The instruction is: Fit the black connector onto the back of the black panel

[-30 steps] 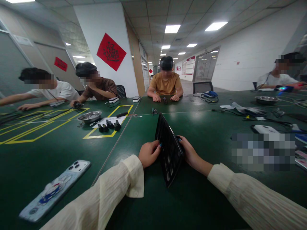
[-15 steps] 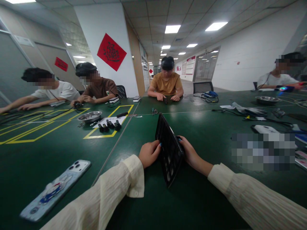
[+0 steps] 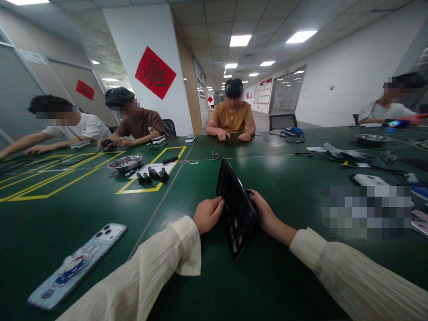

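- The black panel (image 3: pixel 236 209) stands tilted on edge above or on the green table (image 3: pixel 267 278), between the two hands; whether its lower edge touches is too dark to tell.
- The left hand (image 3: pixel 207 215) has thumb and fingers drawn together against the panel's left face; whether they pinch a small part, I cannot tell.
- The right hand (image 3: pixel 267 214) grips the panel from its right side, fingers partly hidden behind it.
- Done, as far as it shows: the panel is raised and in hand. The handling looks unfinished, since it is not set down; how much remains is unclear.
- Pale shapes low on the panel's face are hard to make out.
- Both sleeves run out of frame, and a blocked-out patch (image 3: pixel 368 211) hides whatever lies at right.
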`<state>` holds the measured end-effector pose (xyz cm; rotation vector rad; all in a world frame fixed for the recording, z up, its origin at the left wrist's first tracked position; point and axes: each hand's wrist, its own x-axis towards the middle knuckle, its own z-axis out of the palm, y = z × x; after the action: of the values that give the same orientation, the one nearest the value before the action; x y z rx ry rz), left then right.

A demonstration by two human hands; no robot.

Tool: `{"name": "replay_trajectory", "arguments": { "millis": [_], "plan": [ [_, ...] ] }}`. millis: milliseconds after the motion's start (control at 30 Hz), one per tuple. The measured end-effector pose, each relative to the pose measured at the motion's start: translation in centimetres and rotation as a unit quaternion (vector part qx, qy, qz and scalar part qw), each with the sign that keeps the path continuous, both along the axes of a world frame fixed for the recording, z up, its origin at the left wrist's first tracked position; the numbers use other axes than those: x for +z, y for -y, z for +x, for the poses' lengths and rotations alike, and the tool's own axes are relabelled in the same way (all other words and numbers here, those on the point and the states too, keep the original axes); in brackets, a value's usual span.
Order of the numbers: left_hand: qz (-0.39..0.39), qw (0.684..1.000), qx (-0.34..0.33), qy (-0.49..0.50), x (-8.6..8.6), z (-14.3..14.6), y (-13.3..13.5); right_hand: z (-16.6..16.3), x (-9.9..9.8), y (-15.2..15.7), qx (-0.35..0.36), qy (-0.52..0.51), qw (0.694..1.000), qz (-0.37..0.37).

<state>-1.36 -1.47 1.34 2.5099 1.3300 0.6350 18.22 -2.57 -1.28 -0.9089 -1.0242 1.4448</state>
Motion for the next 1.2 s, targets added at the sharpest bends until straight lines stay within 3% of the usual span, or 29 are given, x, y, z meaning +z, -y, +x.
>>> {"name": "replay_trajectory", "arguments": {
  "millis": [1200],
  "plan": [
    [0.003,1.0,-0.006,-0.006,0.02,-0.01,0.01,-0.08,0.43,0.19,-0.021,0.001,1.0,-0.004]
  ]
}}
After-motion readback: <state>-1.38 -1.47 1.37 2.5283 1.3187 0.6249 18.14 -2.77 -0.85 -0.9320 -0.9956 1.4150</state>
